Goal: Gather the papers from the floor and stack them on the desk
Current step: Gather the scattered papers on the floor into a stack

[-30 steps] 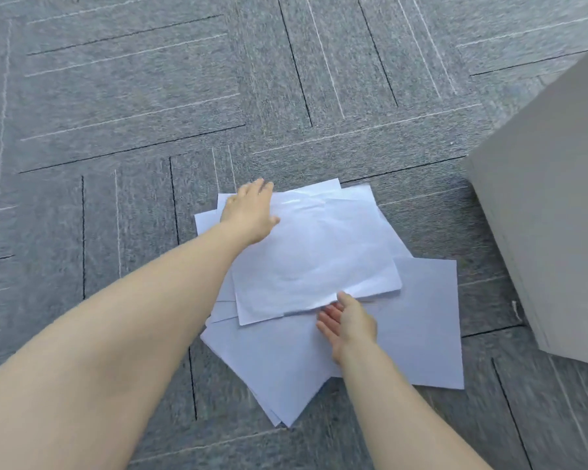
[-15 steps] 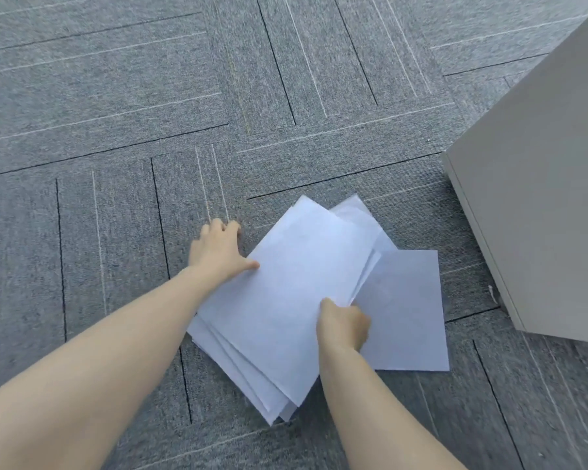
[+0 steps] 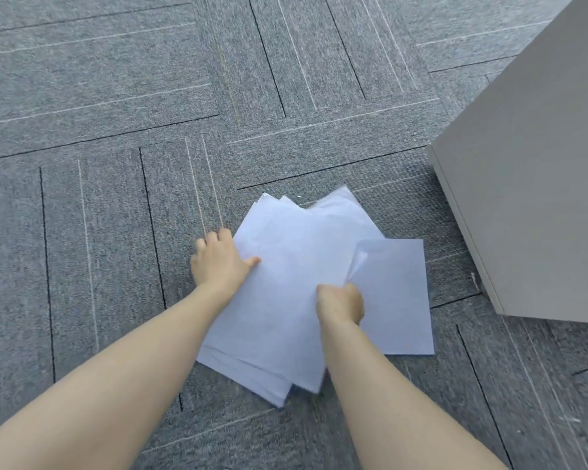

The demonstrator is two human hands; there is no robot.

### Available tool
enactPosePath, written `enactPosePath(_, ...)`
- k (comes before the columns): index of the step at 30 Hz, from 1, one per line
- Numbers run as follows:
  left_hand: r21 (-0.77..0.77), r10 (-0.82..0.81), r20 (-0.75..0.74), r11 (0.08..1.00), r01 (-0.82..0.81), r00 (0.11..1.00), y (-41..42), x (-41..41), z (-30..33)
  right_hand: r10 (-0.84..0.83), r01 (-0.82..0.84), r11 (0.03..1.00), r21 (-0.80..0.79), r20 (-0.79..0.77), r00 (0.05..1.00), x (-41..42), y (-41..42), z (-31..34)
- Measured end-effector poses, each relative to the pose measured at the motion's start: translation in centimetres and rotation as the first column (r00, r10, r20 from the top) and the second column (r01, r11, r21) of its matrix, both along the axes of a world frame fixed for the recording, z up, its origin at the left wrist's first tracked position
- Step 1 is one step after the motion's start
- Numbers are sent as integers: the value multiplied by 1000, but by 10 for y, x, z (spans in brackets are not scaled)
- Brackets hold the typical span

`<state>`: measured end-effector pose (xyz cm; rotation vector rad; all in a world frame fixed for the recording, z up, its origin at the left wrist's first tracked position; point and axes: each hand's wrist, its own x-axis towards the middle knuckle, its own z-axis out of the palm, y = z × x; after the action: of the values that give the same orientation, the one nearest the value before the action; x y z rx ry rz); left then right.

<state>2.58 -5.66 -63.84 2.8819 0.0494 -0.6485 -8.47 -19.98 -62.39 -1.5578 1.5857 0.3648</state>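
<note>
Hidden and cut-off parts, head view.

My right hand [image 3: 341, 303] is fisted on the papers [image 3: 286, 300], so I cannot see its fingertips or how many sheets they pinch. My left hand [image 3: 219, 262] covers the stack's left edge; its fingertips curl out of sight there. The lower sheets show only as slivers, count unreadable. The grey cabinet [image 3: 530, 184] runs off the right and top edges. Both forearms leave the bottom edge.
</note>
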Motion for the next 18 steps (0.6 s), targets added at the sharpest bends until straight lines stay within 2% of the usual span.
enactPosePath(2, -68, 58, -41, 996, -61, 997, 1, -4, 5, 334, -329, 930, -166, 8, 942, 9, -31, 5)
enactPosePath(3, -107, 87, -61, 990, -94, 994, 1, -7, 7, 509, -498, 845, -196, 8, 861, 15, -50, 9)
enactPosePath(5, -167, 129, -65, 976, -139, 989, 1, -12, 11, 794, -786, 583, -204, -63, 605, 29, -86, 12)
enactPosePath(6, -195, 148, -74, 968, -160, 986, 1, -16, 12, 868, -868, 458, -191, -114, 483, 36, -98, 12)
enactPosePath(7, -217, 162, -94, 960, -179, 982, 0, -20, 12, 910, -917, 359, -175, -154, 385, 43, -105, 12)
enactPosePath(9, -234, 176, -132, 951, -203, 976, 1, -29, 10, 942, -955, 257, -150, -181, 282, 49, -108, 6)
enactPosePath(14, -250, 227, -109, 936, -248, 968, 16, -46, 1, 933, -968, 227, -106, -263, 247, 58, -102, -5)
enactPosePath(15, -261, 258, -103, 925, -276, 961, 19, -46, 0, 929, -981, 159, -113, -319, 188, 63, -102, -3)
enactPosePath(16, -271, 286, -88, 915, -300, 954, 22, -46, 1, 918, -988, 48, -147, -383, 101, 69, -102, 0)
enactPosePath(18, -293, 334, -13, 900, -323, 942, 28, -44, 4, 881, -942, -223, -250, -465, -85, 83, -99, 6)
